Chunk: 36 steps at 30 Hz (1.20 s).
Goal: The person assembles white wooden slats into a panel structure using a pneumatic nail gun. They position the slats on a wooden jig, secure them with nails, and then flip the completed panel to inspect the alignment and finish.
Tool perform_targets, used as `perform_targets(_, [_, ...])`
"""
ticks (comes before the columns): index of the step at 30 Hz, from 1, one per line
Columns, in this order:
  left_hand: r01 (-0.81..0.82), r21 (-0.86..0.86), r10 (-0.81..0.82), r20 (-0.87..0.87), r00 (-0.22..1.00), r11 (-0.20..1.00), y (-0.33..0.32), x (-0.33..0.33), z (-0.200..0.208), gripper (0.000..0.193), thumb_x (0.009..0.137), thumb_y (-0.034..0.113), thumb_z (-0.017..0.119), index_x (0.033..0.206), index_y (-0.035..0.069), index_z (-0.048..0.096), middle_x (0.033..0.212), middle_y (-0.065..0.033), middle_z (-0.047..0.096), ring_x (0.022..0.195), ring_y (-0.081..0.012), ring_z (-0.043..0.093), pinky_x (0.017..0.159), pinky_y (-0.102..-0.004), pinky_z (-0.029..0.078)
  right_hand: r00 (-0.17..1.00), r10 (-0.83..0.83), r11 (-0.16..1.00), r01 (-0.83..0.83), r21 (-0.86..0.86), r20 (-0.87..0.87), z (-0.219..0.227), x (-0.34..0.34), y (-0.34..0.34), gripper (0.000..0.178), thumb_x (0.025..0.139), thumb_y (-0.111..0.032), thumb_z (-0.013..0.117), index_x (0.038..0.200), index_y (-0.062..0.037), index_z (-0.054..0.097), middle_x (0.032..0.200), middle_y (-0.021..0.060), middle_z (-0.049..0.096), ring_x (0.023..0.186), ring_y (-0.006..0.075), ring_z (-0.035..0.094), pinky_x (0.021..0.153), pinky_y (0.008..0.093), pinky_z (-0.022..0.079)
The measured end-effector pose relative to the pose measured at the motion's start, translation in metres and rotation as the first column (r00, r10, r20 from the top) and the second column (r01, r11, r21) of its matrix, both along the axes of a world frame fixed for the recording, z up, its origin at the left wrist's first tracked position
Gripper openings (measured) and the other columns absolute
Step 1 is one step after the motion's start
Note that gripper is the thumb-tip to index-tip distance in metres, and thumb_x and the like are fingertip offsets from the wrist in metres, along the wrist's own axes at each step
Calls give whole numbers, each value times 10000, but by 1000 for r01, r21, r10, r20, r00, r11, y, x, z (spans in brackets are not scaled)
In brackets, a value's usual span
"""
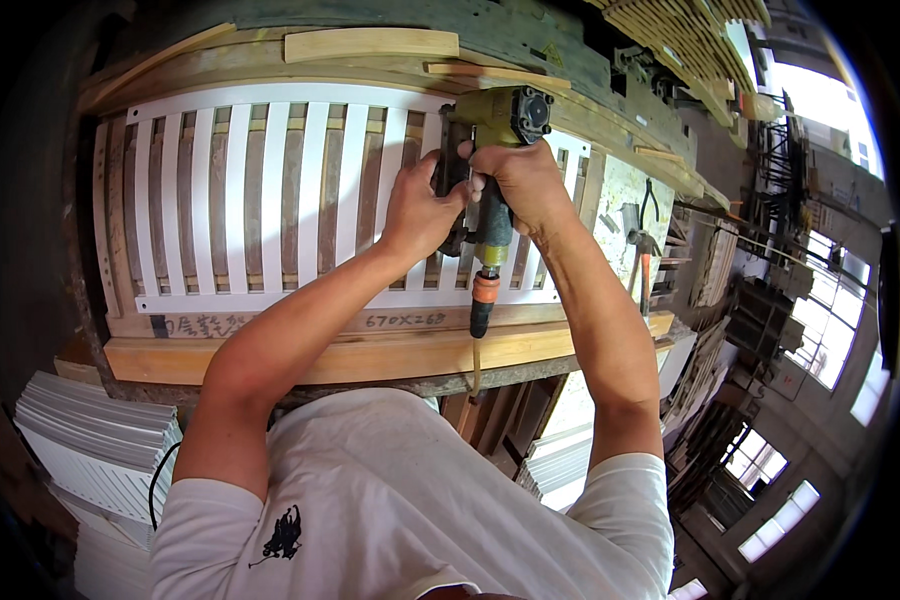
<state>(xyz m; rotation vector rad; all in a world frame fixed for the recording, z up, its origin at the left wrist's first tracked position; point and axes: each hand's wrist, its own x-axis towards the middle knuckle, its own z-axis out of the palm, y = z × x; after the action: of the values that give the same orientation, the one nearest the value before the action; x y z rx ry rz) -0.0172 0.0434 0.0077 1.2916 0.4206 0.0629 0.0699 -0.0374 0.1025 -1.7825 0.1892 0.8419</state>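
Note:
A pneumatic nail gun [498, 112] with a dark grip and yellowish body is held above the right part of a white slatted panel [273, 190]. My right hand [526, 182] is closed around the gun's handle, just below its head. On the gun's left side, my left hand [418, 208] is closed on its dark magazine, thumb and fingertips close to the right hand. An orange and black air-hose coupling [484, 290] hangs from the handle's end toward me. The panel lies flat inside a wooden jig; the gun's nose is hidden.
Pliers [650, 203] and an orange-handled hammer [644, 262] lie at the bench's right end. A wooden beam [390, 355] forms its near edge. Loose wood strips [370, 44] rest along the far side. White slatted panels [90, 425] are stacked at lower left.

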Motion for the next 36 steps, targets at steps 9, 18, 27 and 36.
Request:
perform_targets(9, [50, -3, -50, -62, 997, 999, 10, -3, 2, 181, 885, 49, 638, 1047, -15, 590, 810, 14, 627, 743, -47, 559, 679, -218, 476, 1000, -18, 1000, 19, -23, 11, -1, -4, 9, 85, 767, -11, 625, 696, 35, 623, 596, 65, 583, 487, 131, 530, 463, 281, 427])
perform_targets(18, [11, 11, -10, -73, 997, 1000, 34, -17, 4, 197, 878, 1, 607, 1072, 5, 579, 814, 16, 614, 735, -56, 558, 703, -223, 494, 998, 63, 998, -63, 6, 2, 2, -14, 36, 212, 740, 26, 598, 932, 112, 623, 614, 101, 576, 508, 170, 549, 504, 290, 461])
perform_targets(27, [-16, 64, 19, -42, 999, 998, 42, -19, -2, 223, 852, 46, 644, 1061, -14, 593, 778, -15, 640, 719, -90, 592, 684, -252, 486, 998, 54, 998, -54, -34, 10, 9, -18, 50, 66, 768, -5, 626, 729, 48, 624, 603, 71, 578, 489, 146, 538, 464, 289, 434])
perform_targets(36, [-55, -55, 51, -70, 996, 997, 68, -34, 13, 253, 875, -39, 580, 1126, -12, 559, 849, 11, 621, 773, -52, 565, 723, -212, 486, 996, 80, 995, -77, 66, -39, 3, -25, 73, 80, 765, 12, 619, 814, 72, 639, 613, 77, 579, 481, 147, 535, 458, 291, 443])
